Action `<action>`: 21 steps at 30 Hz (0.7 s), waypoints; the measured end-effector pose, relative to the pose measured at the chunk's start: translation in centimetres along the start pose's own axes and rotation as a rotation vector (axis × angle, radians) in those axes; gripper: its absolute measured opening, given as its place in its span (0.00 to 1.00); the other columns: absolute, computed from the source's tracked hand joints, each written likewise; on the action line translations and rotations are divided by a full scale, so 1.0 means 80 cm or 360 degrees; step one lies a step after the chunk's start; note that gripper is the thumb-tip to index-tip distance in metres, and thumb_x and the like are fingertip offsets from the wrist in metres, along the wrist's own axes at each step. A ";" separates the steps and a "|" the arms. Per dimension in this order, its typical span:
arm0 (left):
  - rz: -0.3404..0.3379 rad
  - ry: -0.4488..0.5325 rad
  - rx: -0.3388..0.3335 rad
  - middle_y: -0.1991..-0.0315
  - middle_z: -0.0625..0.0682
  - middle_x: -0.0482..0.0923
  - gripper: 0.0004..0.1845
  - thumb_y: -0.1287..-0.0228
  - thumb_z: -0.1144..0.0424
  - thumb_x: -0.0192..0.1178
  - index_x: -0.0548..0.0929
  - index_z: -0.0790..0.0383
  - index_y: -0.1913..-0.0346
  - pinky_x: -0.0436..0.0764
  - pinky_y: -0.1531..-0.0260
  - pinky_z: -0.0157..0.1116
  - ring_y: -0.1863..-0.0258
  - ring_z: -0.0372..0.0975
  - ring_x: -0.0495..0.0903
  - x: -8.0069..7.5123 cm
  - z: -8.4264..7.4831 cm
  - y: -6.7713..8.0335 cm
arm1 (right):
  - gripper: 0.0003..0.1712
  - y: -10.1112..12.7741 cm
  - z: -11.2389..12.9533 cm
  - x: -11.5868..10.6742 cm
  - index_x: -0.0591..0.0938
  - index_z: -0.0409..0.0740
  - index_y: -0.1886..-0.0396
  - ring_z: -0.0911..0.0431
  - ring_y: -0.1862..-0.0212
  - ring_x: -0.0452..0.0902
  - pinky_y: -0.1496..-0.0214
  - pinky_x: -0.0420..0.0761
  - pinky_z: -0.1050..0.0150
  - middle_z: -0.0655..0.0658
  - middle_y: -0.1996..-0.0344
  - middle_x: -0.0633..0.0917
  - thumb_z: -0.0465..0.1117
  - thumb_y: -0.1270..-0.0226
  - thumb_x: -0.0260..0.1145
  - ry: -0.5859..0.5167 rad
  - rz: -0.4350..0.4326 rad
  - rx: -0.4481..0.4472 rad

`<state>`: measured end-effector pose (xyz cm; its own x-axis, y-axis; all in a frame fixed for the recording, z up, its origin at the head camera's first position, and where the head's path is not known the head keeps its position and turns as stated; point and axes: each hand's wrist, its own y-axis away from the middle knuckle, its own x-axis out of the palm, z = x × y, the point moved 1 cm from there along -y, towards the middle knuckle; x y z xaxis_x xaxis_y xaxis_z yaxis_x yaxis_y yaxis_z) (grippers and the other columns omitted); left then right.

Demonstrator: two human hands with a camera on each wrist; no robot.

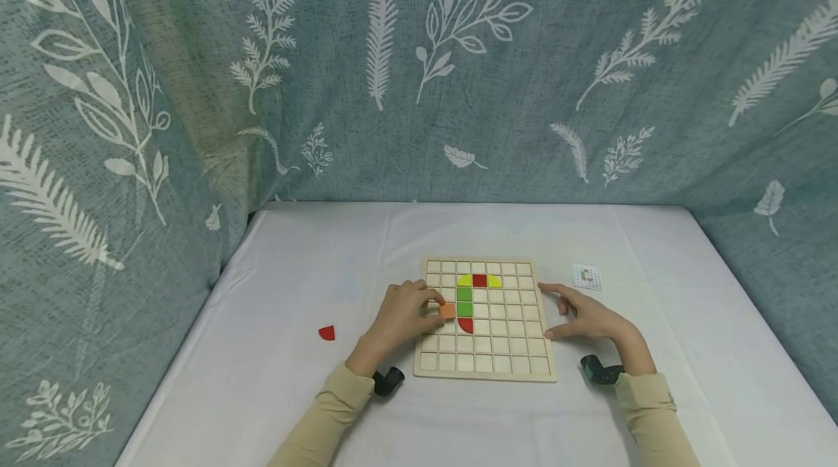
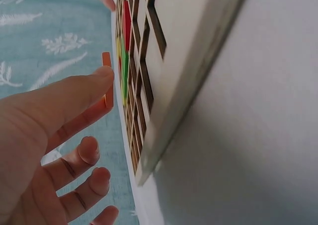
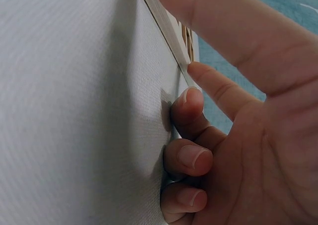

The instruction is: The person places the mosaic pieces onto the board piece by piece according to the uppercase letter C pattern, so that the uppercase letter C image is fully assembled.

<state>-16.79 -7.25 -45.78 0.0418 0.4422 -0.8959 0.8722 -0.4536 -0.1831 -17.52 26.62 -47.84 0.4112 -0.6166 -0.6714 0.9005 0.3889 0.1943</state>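
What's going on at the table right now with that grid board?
A person sits at a white table with a wooden grid board. Their left hand pinches an orange square tile over the board's left side, beside the green tiles. The right hand rests against the board's right edge. Yellow, red and green pieces already sit in the grid. A spare red piece lies on the table to the left, and a small card to the right.

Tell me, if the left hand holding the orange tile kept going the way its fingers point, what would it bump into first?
Probably the green pieces in the wooden grid board. The left hand points right with the orange tile just beside them, though how high it is above the board is unclear.
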 end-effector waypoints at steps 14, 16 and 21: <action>0.0089 -0.0059 0.0097 0.71 0.45 0.76 0.12 0.48 0.50 0.66 0.85 0.49 0.62 0.69 0.59 0.45 0.72 0.36 0.70 0.011 -0.025 -0.010 | 0.53 0.001 -0.002 0.000 0.64 0.42 0.33 0.55 0.70 0.57 0.69 0.60 0.66 0.46 0.70 0.66 0.49 0.59 0.78 -0.0003 0.0002 -0.0006; 0.0101 -0.0058 0.0108 0.71 0.45 0.76 0.11 0.47 0.50 0.66 0.85 0.48 0.62 0.69 0.59 0.45 0.72 0.36 0.70 0.012 -0.029 -0.011 | 0.53 0.001 -0.002 0.000 0.64 0.43 0.32 0.56 0.69 0.57 0.69 0.60 0.66 0.47 0.70 0.65 0.50 0.59 0.77 -0.0006 0.0004 0.0008; 0.0145 -0.0079 0.0105 0.67 0.44 0.77 0.12 0.48 0.48 0.66 0.86 0.47 0.62 0.69 0.56 0.44 0.66 0.37 0.74 0.019 -0.038 -0.017 | 0.53 0.001 0.000 -0.001 0.64 0.42 0.33 0.55 0.69 0.57 0.69 0.60 0.66 0.46 0.69 0.65 0.49 0.59 0.77 -0.0012 0.0005 0.0009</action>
<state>-16.40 -3.61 -45.69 0.0940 0.3587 -0.9287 0.8319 -0.5407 -0.1246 -17.48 26.68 -47.79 0.4151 -0.6206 -0.6652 0.9000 0.3870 0.2005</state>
